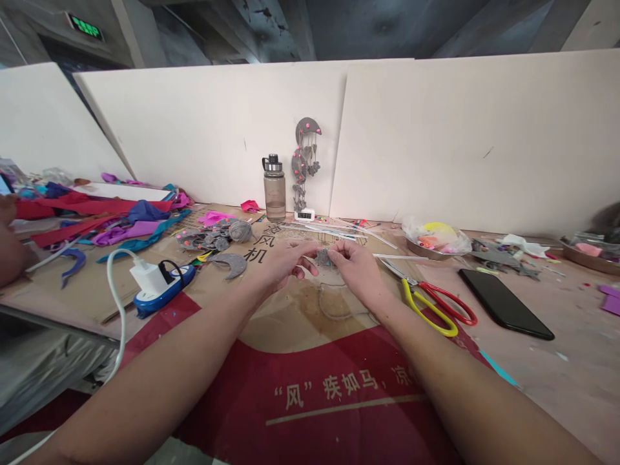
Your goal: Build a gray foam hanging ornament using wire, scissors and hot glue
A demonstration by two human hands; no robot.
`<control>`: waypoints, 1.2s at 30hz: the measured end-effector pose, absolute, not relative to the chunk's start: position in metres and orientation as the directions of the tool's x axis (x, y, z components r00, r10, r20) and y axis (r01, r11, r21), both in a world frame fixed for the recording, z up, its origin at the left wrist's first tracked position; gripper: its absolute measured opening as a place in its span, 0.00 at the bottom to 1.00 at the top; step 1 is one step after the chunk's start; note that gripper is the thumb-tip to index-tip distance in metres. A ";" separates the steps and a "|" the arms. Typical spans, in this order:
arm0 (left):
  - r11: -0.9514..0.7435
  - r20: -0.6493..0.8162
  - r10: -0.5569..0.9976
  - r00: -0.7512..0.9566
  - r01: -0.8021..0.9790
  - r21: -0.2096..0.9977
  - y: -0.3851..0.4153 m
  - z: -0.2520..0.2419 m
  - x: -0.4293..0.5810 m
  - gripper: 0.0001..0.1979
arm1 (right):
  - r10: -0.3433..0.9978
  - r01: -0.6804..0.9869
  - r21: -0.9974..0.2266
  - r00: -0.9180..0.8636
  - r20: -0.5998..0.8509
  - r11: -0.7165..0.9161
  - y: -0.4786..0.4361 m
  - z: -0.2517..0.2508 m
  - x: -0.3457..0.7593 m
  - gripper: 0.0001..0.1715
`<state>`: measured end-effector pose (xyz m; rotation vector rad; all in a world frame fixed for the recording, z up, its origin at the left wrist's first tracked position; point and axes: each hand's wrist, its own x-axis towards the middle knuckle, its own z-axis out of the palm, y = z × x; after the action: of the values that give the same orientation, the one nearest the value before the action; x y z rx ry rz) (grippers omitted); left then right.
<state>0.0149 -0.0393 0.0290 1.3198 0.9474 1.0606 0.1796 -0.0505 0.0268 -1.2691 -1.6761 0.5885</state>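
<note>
Between the fingertips of my right hand (358, 268) is a small grey felt piece (322, 258), pinched by thumb and forefinger. My left hand (288, 263) is beside it with fingers apart; its forefinger reaches to the piece, and I cannot tell whether it touches. A thin grey yarn (334, 317) loops over the cardboard below my hands. Left of my left hand lies a grey felt crescent (231, 264), near a pile of grey felt pieces (206, 236) and a ball of grey yarn (240, 230). Scissors (436, 307) with red and yellow handles lie near my right forearm.
A bottle (275, 194) and a small digital clock (305, 215) stand at the back, by a hanging felt moon ornament (308, 131). A black phone (504, 303) lies right. A power strip (165, 289) with a white cable is left, near coloured fabric strips (104, 210) and another person's arm.
</note>
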 end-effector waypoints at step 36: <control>-0.137 0.177 0.938 0.299 -0.150 0.979 -0.043 0.027 0.020 0.09 | 0.905 0.442 -0.811 -0.006 0.425 0.384 -0.055 0.027 0.174 0.10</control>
<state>0.0199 -0.0428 0.0269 1.3615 0.8023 1.1411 0.1740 -0.0553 0.0273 -1.2200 -1.6236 0.5688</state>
